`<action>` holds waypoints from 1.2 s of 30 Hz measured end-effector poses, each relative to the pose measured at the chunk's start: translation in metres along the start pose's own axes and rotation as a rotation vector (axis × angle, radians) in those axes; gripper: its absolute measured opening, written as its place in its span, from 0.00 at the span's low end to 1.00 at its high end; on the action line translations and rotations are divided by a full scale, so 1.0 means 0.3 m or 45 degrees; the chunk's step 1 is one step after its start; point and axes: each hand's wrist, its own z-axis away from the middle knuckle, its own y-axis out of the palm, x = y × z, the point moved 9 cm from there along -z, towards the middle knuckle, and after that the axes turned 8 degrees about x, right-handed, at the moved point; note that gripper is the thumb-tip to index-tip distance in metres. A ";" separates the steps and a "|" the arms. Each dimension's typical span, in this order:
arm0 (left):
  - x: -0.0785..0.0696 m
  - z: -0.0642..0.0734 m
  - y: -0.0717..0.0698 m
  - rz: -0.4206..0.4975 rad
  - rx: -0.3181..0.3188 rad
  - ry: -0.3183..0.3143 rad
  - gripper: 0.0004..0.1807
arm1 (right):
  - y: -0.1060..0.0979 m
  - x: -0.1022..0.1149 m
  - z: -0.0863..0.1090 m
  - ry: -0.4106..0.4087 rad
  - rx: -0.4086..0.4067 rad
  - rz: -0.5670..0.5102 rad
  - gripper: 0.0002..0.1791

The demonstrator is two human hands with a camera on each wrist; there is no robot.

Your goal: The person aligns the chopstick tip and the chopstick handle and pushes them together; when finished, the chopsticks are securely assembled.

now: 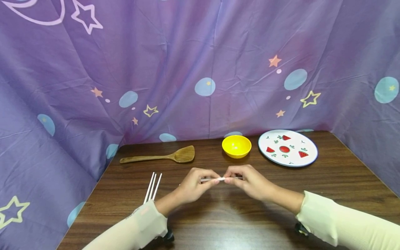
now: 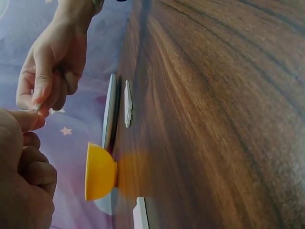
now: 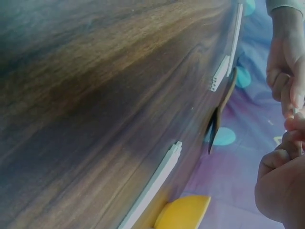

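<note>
Fingertip to fingertip over the table's middle, my left hand (image 1: pixel 194 184) and right hand (image 1: pixel 250 181) pinch a small, thin white piece (image 1: pixel 221 178). Fingers cover most of it, so I cannot tell its full length. In the left wrist view, a pale bit (image 2: pixel 37 107) shows between the right thumb and finger. Below the hands, white sticks (image 3: pixel 155 183) lie on the table, running towards the bowl in the right wrist view. Beside my left forearm lie several slim white sticks (image 1: pixel 151 187), partly hidden by the sleeve.
A yellow bowl (image 1: pixel 236 147) stands behind the hands. To its right is a white plate (image 1: pixel 293 160) with watermelon pictures; to its left lies a wooden spatula (image 1: pixel 184 155). Purple patterned cloth (image 1: pixel 187 45) hangs behind the brown wooden table (image 1: pixel 225 225).
</note>
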 end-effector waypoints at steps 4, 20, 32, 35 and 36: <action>-0.005 0.000 0.000 -0.016 -0.020 0.016 0.07 | 0.002 0.004 -0.001 0.005 0.006 -0.009 0.04; 0.024 0.020 -0.016 -0.057 -0.018 -0.037 0.07 | 0.015 -0.004 -0.021 0.040 0.009 -0.019 0.04; 0.057 0.062 -0.029 -0.129 0.021 -0.158 0.09 | -0.054 -0.073 -0.020 0.175 -0.033 -0.237 0.05; 0.063 0.062 0.001 -0.057 0.107 -0.185 0.07 | -0.067 -0.092 -0.026 0.225 -0.062 -0.314 0.07; 0.064 0.062 0.013 -0.025 0.134 -0.195 0.07 | -0.071 -0.096 -0.029 0.238 -0.076 -0.328 0.07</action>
